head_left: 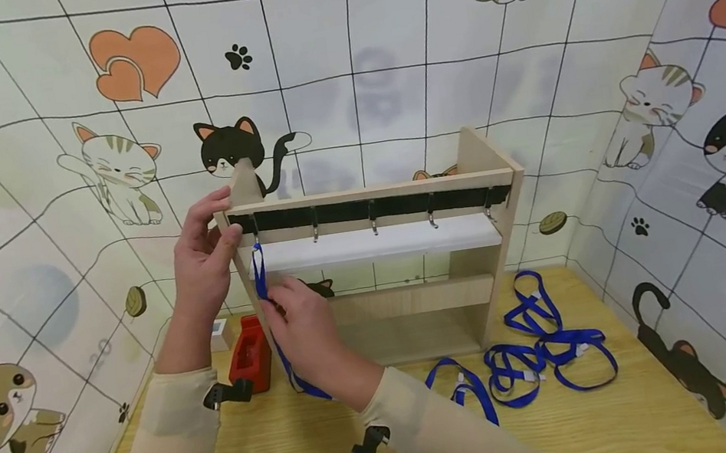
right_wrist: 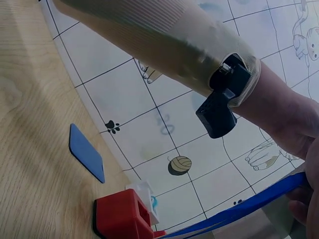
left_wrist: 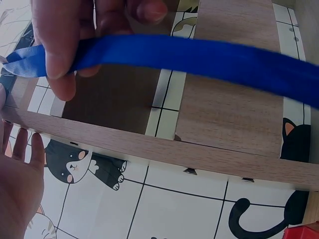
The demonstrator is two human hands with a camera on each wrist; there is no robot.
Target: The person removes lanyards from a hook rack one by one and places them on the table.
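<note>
Your right-wrist view alone shows a flat blue card (right_wrist: 86, 153) lying at the wooden surface's (right_wrist: 30, 149) edge by the wall, near the red plastic block (right_wrist: 122, 217). From the head view, your left hand (head_left: 204, 260) grips the upper left corner of the light wooden hook rack (head_left: 393, 191) standing at the surface's back edge. Your right hand (head_left: 300, 324) pinches the flat, bright blue ribbon lanyard (head_left: 260, 272), which hangs taut from the rack's leftmost hook and trails down past your wrist.

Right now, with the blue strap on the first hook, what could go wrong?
The right hand pinches the blue strap just below the leftmost hook; a pull could slip the loop off. The left hand grips only the wooden rack at its top corner, so a hard tug might tip it. The loose straps lie tangled and could snag.
</note>
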